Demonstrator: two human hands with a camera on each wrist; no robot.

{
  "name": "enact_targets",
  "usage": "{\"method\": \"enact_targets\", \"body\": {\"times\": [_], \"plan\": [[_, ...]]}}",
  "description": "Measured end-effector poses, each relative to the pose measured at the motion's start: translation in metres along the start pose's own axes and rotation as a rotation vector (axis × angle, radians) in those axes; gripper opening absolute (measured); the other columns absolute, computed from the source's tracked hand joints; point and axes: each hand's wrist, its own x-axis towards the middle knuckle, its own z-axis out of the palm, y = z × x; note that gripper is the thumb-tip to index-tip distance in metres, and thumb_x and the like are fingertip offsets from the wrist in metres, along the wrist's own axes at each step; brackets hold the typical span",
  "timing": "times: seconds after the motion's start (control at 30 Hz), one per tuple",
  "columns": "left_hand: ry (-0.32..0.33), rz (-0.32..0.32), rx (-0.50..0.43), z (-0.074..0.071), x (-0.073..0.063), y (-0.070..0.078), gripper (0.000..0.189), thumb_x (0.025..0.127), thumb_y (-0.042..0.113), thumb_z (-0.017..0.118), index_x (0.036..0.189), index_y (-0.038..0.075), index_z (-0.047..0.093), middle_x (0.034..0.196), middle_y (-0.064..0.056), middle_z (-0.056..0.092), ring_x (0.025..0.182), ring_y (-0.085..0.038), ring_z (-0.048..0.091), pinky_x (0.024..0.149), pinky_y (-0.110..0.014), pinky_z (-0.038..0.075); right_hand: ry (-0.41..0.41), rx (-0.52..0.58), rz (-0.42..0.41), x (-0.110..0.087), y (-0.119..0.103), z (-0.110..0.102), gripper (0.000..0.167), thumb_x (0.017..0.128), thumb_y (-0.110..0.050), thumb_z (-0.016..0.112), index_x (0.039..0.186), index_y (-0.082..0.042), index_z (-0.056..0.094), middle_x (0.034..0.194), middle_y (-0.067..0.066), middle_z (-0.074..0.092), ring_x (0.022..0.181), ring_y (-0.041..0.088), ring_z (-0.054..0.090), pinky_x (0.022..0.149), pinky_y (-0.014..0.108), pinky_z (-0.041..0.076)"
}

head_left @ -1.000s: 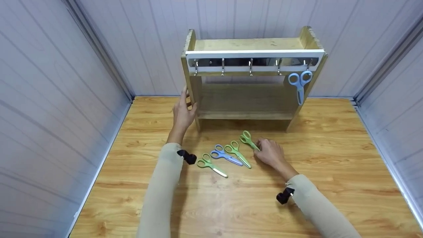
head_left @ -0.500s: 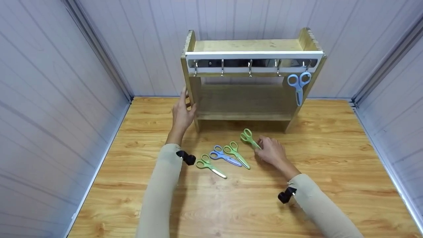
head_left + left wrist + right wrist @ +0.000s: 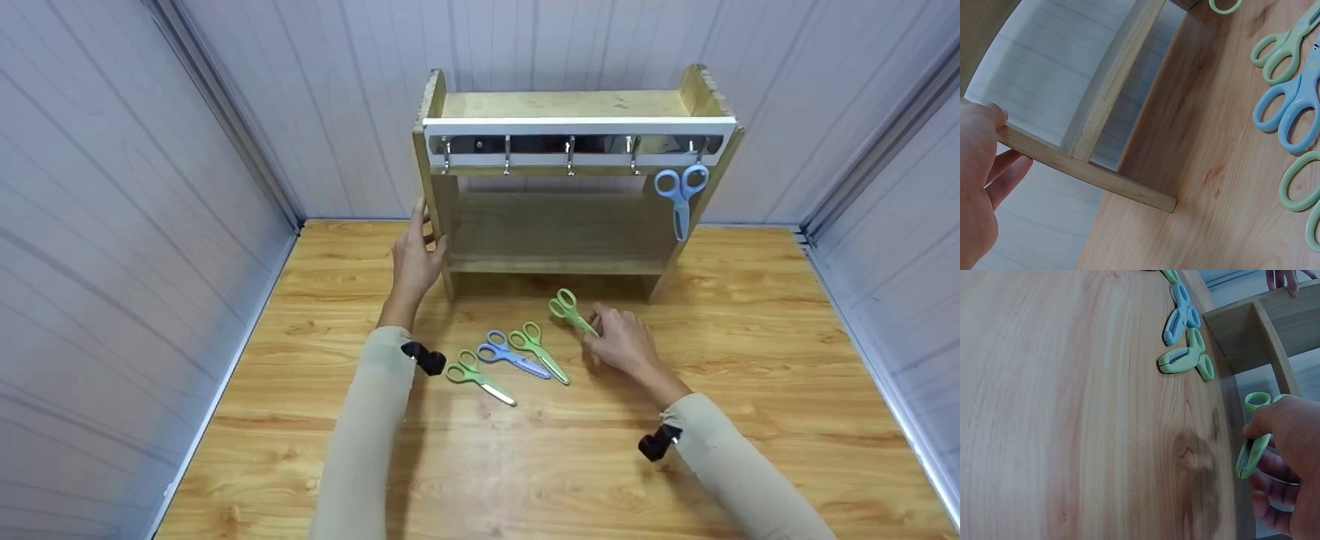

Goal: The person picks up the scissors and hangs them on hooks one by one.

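My left hand point(image 3: 415, 259) grips the left side panel of a wooden shelf point(image 3: 559, 264), thumb on one face and fingers on the other, as the left wrist view shows. Green scissors point(image 3: 566, 306) are pinched at the blade end by my right hand point(image 3: 621, 341), handle loops pointing toward the shelf. In the right wrist view these scissors point(image 3: 1253, 453) hang above the table. Blue scissors point(image 3: 681, 196) hang by one loop from the rightmost hook of the rack point(image 3: 538, 158). On the table lie green scissors point(image 3: 480, 377), blue scissors point(image 3: 513, 355) and other green scissors point(image 3: 540, 352).
The shelf stands on a wood-grain table point(image 3: 525, 465) near the back wall point(image 3: 360, 97). Several metal hooks line the white-edged rack along its top front. Panels wall in the left point(image 3: 135, 262) and right point(image 3: 892, 195) sides.
My right hand has shifted slightly right and toward the shelf, carrying the green scissors along. My left hand stays on the side panel. The other scissors keep their places.
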Motion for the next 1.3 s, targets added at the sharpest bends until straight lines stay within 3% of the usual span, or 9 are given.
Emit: {"method": "enact_targets", "body": {"times": [0.23,0.4,0.83,1.3], "plan": [[-0.016,-0.005,0.001,-0.001,0.0,0.0,0.076,0.105,-0.001,0.072,0.173,0.004,0.038,0.156,-0.03,0.066,0.129,-0.051,0.077,0.103,-0.054,0.071,0.013,0.02,-0.005,0.001,-0.003,-0.006,0.017,0.099,-0.021,0.082,0.109,-0.009,0.076,0.071,0.0,0.074,0.072,0.025,0.071,0.059,0.033,0.047],[-0.016,-0.014,0.005,-0.001,0.001,-0.001,0.074,0.105,-0.001,0.072,0.171,0.004,0.039,0.156,-0.03,0.066,0.124,-0.052,0.079,0.1,-0.054,0.072,0.048,0.01,-0.041,0.002,-0.005,-0.009,0.014,0.095,-0.014,0.079,0.107,-0.006,0.076,0.078,0.006,0.074,0.071,0.025,0.067,0.058,0.033,0.045],[0.011,0.013,0.024,0.0,0.001,0.0,0.075,0.104,0.0,0.074,0.171,0.003,0.041,0.148,-0.033,0.07,0.118,-0.05,0.082,0.101,-0.054,0.072,0.114,-0.013,-0.152,0.004,-0.009,-0.022,0.021,0.088,-0.007,0.077,0.108,-0.001,0.078,0.081,0.009,0.077,0.073,0.028,0.072,0.064,0.048,0.059],[-0.003,-0.005,-0.011,0.0,0.0,0.0,0.075,0.104,-0.003,0.072,0.172,0.003,0.04,0.153,-0.032,0.068,0.122,-0.051,0.08,0.099,-0.054,0.072,0.123,-0.005,-0.173,0.005,-0.008,-0.032,0.014,0.09,-0.007,0.079,0.103,-0.005,0.078,0.081,0.008,0.077,0.071,0.024,0.07,0.063,0.043,0.057]]}}
